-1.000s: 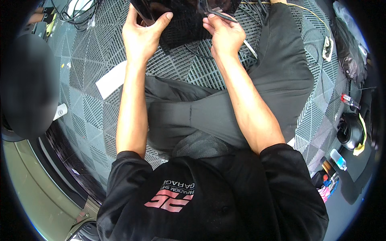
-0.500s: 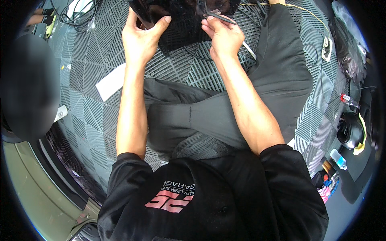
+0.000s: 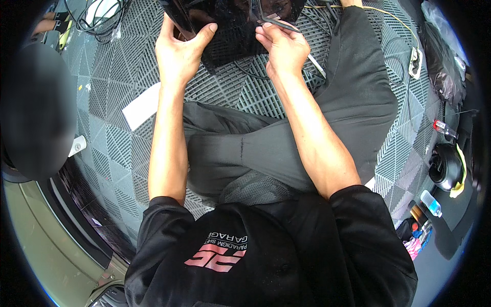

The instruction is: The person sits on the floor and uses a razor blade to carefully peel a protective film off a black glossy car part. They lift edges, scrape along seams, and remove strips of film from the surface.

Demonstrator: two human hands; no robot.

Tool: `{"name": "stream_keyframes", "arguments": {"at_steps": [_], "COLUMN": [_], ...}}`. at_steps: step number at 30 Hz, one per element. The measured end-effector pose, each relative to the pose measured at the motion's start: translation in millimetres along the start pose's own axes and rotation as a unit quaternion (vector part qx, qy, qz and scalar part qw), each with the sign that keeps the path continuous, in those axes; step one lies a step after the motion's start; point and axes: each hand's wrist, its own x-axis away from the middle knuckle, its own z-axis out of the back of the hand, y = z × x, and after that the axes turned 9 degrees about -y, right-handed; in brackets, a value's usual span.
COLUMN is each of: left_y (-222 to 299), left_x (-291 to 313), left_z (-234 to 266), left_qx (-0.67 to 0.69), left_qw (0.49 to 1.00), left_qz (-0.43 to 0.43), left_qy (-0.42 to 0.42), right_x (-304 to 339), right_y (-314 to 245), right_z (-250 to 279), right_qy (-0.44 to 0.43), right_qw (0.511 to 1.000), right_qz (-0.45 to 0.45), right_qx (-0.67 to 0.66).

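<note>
A glossy black panel (image 3: pixel 230 33) stands before me at the top of the head view, its far part cut off by the frame. My left hand (image 3: pixel 180 53) grips its left edge, thumb on the front face and the other fingers partly hidden behind. Against the panel's right side, my right hand (image 3: pixel 287 50) pinches a thin black bent strip (image 3: pixel 284 24) between thumb and fingers. That strip runs up along the panel's face. Close beside the right hand, a slim pale stick (image 3: pixel 316 66) slants toward my trouser leg; whether the hand touches it I cannot tell.
Grey grid tiles cover the floor, with a white sheet (image 3: pixel 141 106) left of my legs. Black cables (image 3: pixel 105 23) coil at upper left. A power strip (image 3: pixel 415 62), plastic bags (image 3: pixel 444 66) and a bottle (image 3: pixel 430 203) lie rightward. A green vehicle panel (image 3: pixel 41 245) borders lower left.
</note>
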Motion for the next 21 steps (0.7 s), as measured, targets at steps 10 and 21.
{"name": "stream_keyframes", "arguments": {"at_steps": [10,21], "left_y": [11,14], "left_x": [2,1], "left_z": [-3,-3], "left_qx": [0.03,0.01], "left_qw": [1.0,1.0], "left_qz": [-0.003,0.003], "left_qy": [-0.003,-0.001], "right_x": [0,3], "right_y": [-2,-5], "right_z": [-1,-3], "right_qy": [0.008,0.013], "right_qw": [1.0,0.999], "right_qz": [-0.029,-0.032], "right_qx": [-0.006,-0.005]}}
